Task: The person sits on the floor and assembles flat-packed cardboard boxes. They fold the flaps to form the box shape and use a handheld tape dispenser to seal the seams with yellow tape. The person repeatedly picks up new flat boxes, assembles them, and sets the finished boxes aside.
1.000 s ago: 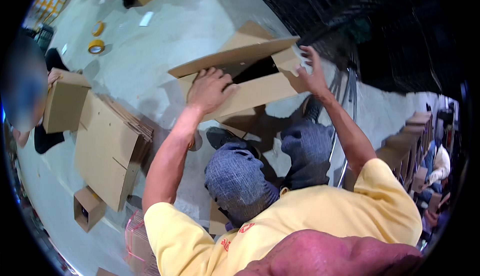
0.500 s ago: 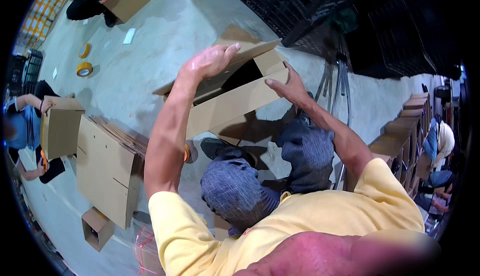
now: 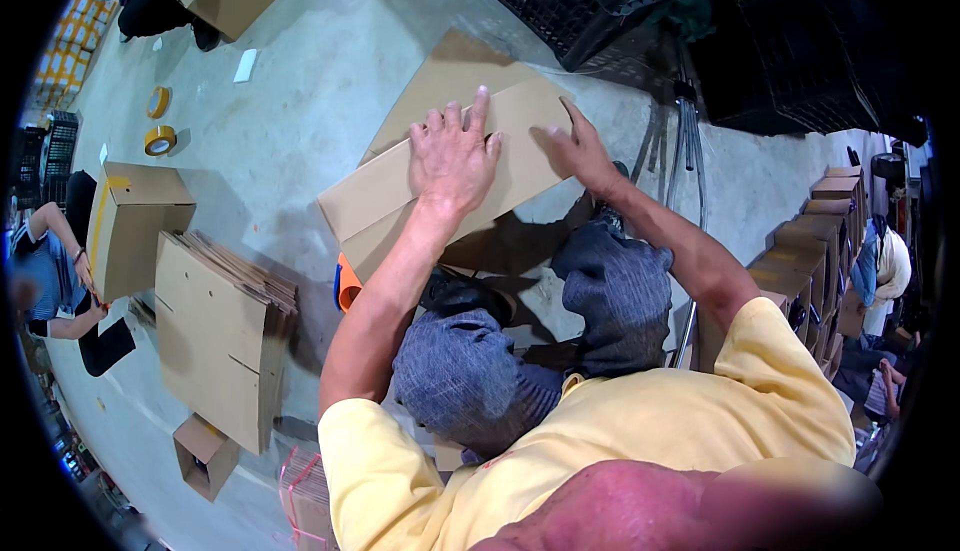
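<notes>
A brown cardboard box [image 3: 530, 116] lies tilted in front of my knees, its two long flaps folded down so that its inside is hidden. Flat on those flaps, near the seam between them, rests my left hand [image 3: 452, 159], open with the fingers stretched out. My right hand [image 3: 583, 159] is at the box's right end, thumb and fingers apart, the thumb side by the flap. Partly hidden beside my left forearm is an orange tape dispenser [image 3: 347, 286], just below the box's near left corner.
To the left stands a stack of flattened cartons [image 3: 210, 326], with a small open box [image 3: 205, 456] below it. Two tape rolls [image 3: 159, 139] lie on the floor. Co-workers handle boxes [image 3: 145, 216] at the left and top left. Black crates [image 3: 560, 1], metal rods [image 3: 685, 141] and a row of boxes [image 3: 800, 251] are on the right.
The box's raised far flap has come down, covering the opening. My left hand has moved right and nearer, from the flap's edge to flat on top. The right hand has barely shifted.
</notes>
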Available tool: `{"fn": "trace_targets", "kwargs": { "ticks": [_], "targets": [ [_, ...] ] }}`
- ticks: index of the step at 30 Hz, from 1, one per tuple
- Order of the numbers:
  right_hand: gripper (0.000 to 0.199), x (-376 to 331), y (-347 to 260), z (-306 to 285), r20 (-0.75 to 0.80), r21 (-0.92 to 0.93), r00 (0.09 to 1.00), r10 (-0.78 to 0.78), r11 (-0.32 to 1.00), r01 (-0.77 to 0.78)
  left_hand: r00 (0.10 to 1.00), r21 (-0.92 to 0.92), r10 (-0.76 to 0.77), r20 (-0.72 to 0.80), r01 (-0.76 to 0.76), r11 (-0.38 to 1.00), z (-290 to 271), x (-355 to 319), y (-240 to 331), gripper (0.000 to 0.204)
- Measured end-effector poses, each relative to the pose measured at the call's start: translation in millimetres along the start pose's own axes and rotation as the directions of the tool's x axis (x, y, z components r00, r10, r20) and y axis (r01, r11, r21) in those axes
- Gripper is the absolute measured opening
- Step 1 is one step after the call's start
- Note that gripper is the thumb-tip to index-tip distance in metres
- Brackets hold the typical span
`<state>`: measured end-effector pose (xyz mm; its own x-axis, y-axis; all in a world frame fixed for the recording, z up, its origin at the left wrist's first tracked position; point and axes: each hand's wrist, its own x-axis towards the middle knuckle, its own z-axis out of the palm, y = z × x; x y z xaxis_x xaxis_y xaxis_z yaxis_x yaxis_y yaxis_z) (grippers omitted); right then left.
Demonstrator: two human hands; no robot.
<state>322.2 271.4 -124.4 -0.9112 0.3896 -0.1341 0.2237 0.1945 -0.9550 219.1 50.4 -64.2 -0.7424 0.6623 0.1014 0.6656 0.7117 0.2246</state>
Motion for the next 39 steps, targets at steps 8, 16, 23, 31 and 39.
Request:
{"fn": "trace_targets", "kwargs": {
  "ticks": [8,16,23,31,39],
  "targets": [
    [0.055,14,-18,-5,0.181,-0.023,0.945,0.273,0.961,-0.274,0.947,-0.306,0.036,-0.319,-0.139,0.942,-9,-8,-19,0.060],
    [0.064,18,-16,-4,0.209,0.067,0.911,0.355,0.925,-0.375,0.437,-0.676,-0.780,-0.448,0.405,0.615,15,-216,-109,0.037],
    [0.065,17,-20,-18,0.203,0.030,0.900,0.385,0.917,-0.398,0.625,-0.236,-0.743,-0.242,0.705,0.669,110,-302,-191,0.054],
    [0.060,13,-32,-1,0.216,0.064,0.911,0.351,0.926,-0.372,0.649,-0.416,-0.689,0.322,0.751,0.513,126,-309,-266,0.061],
    [0.052,24,-31,9,0.236,0.064,0.914,0.330,0.933,-0.353,0.587,-0.977,-0.782,0.211,0.145,-0.154,-15,-302,-176,0.053]
  ]
}}
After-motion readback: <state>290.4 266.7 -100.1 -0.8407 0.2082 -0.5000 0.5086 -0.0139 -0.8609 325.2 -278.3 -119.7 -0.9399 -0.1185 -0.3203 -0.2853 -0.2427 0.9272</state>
